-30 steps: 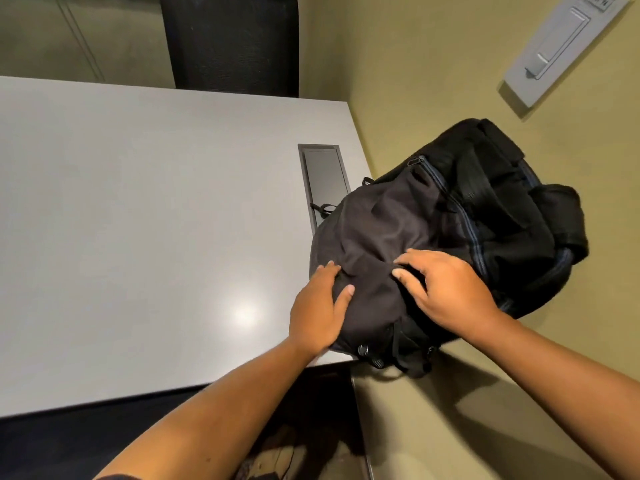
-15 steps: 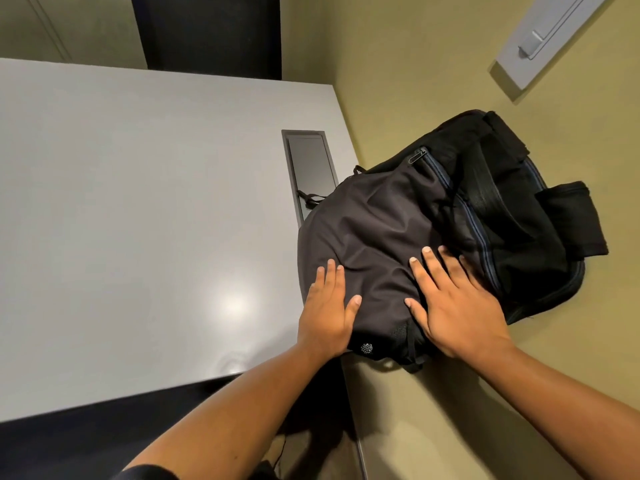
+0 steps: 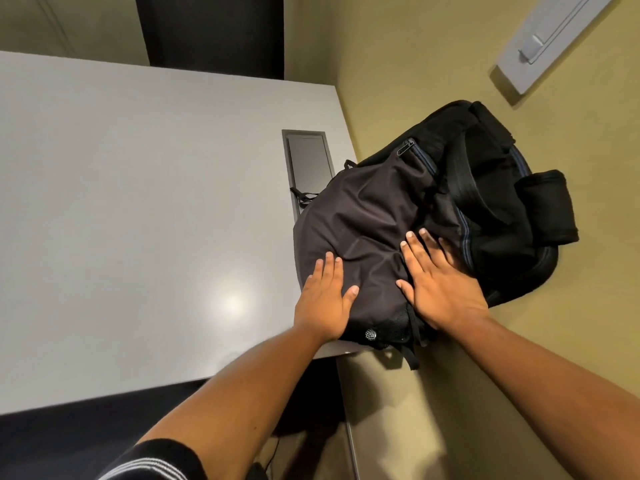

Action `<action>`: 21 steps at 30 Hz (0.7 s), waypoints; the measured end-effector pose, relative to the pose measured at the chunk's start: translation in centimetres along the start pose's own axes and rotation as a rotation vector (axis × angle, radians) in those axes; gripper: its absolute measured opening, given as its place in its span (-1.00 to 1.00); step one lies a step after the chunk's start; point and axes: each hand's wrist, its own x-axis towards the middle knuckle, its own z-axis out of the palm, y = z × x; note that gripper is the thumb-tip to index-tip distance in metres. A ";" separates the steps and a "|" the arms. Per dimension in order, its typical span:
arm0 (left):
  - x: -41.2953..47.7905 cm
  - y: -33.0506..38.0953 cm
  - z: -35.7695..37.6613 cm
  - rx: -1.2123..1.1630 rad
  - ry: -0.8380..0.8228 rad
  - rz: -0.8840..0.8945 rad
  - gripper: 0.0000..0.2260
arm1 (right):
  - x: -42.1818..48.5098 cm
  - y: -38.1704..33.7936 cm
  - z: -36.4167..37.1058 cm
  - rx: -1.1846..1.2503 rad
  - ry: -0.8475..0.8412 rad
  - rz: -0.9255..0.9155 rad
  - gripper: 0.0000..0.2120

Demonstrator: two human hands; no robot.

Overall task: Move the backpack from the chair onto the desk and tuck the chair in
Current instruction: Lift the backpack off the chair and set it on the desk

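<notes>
Backpack (image 3: 408,216) sits on the desk (image 3: 138,202) at its right near corner, leaning against the yellow wall (image 3: 415,64); in the head view, the only one I have, I see its lower edge hanging a little past the desk's front edge. My left hand (image 3: 325,303) lies flat on the bag's grey front panel, fingers straight and close together, thumb spread to the right, gripping nothing. My right hand (image 3: 440,289) presses flat beside it, fingers extended and slightly fanned toward the blue zipper line. A dark cable hatch (image 3: 304,161) in the desktop is partly covered by the bag. A white wall plate (image 3: 550,36) shows at upper right. A dark chair back (image 3: 211,32) stands beyond the desk's far edge.
</notes>
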 end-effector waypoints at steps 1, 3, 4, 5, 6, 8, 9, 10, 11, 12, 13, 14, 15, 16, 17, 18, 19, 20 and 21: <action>0.3 0.1 -0.3 0.013 -0.011 -0.001 -0.41 | 0.2 0.1 0.0 0.008 0.001 0.001 -0.35; 0.6 0.2 -0.7 0.020 -0.022 -0.009 -0.41 | 0.4 0.0 0.0 0.011 0.014 0.009 -0.33; 0.6 0.2 -0.9 0.022 -0.025 -0.011 -0.41 | 0.5 0.0 0.0 0.010 0.019 0.011 -0.33; 0.4 0.1 -1.0 0.030 -0.025 -0.009 -0.41 | 0.4 -0.1 -0.1 0.011 0.023 0.013 -0.33; 0.2 0.0 -1.1 0.041 -0.024 -0.003 -0.41 | 0.3 -0.2 -0.1 0.011 0.026 0.014 -0.33; -0.3 -0.3 -1.4 0.074 -0.026 0.013 -0.41 | 0.0 -0.4 -0.2 0.009 0.032 0.022 -0.33; -0.5 -0.4 -1.6 0.092 -0.028 0.019 -0.41 | -0.1 -0.5 -0.3 0.013 0.033 0.028 -0.33; -0.8 -0.7 -1.7 0.110 -0.027 0.019 -0.41 | -0.3 -0.6 -0.5 0.019 0.036 0.032 -0.34; -1.1 -0.9 -1.9 0.125 -0.023 0.016 -0.41 | -0.5 -0.7 -0.7 0.025 0.047 0.033 -0.36; -1.4 -1.1 -2.1 0.138 -0.015 0.009 -0.42 | -0.8 -0.9 -0.8 0.031 0.061 0.030 -0.37; -1.8 -1.3 -2.4 0.153 -0.008 0.006 -0.42 | -1.1 -1.1 -0.9 0.042 0.072 0.026 -0.38; -2.2 -1.5 -2.5 0.171 -0.004 0.009 -0.42 | -1.4 -1.3 -1.1 0.064 0.075 0.023 -0.38; -2.7 -1.7 -2.7 0.193 0.001 0.021 -0.42 | -1.7 -1.5 -1.2 0.093 0.083 0.023 -0.37; -3.3 -1.9 -2.9 0.214 0.006 0.036 -0.42 | -2.1 -1.8 -1.3 0.121 0.096 0.024 -0.37; -3.9 -2.1 -3.1 0.230 0.006 0.048 -0.42 | -2.6 -2.2 -1.3 0.144 0.113 0.025 -0.37; -4.7 -2.3 -3.4 0.239 0.003 0.057 -0.41 | -3.1 -2.6 -1.4 0.169 0.134 0.022 -0.37; -5.4 -2.4 -3.5 0.247 -0.004 0.060 -0.41 | -3.6 -2.9 -1.5 0.195 0.156 0.015 -0.38; -6.3 -2.4 -3.7 0.260 -0.008 0.060 -0.42 | -4.2 -3.3 -1.6 0.221 0.185 0.002 -0.40; -7.2 -2.4 -3.9 0.275 -0.011 0.058 -0.42 | -5.0 -3.7 -1.8 0.245 0.220 -0.017 -0.42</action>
